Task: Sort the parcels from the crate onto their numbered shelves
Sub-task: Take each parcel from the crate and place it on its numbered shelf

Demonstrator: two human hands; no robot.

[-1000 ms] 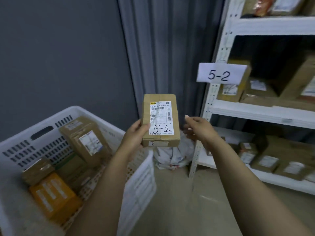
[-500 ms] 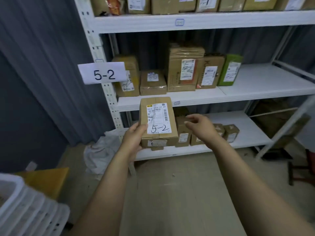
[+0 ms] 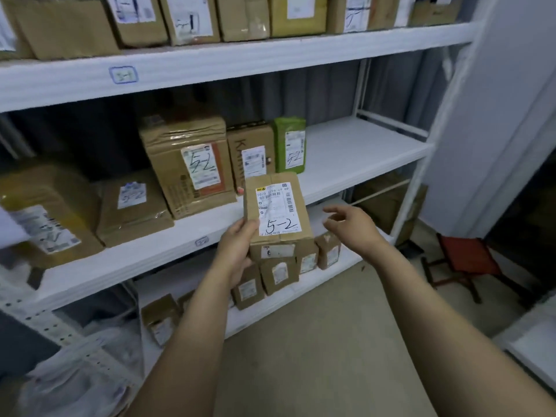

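Parcel point(image 3: 276, 212): brown carton, label hand-marked 5-2, held upright in the air before the front edge of the middle shelf point(image 3: 361, 145), not resting on it.

Left hand point(image 3: 237, 251): grips the parcel at its lower left side, thumb on the front face.

Right hand point(image 3: 349, 227): just right of the parcel, apart from it; fingers loosely spread, holding nothing.

Count: one parcel in hand. Five on the middle shelf, four brown and one green parcel point(image 3: 290, 145). The tall carton point(image 3: 186, 164) and the green parcel read 5-2. Small cartons point(image 3: 279, 272) on the lower shelf are partly hidden; number uncertain.
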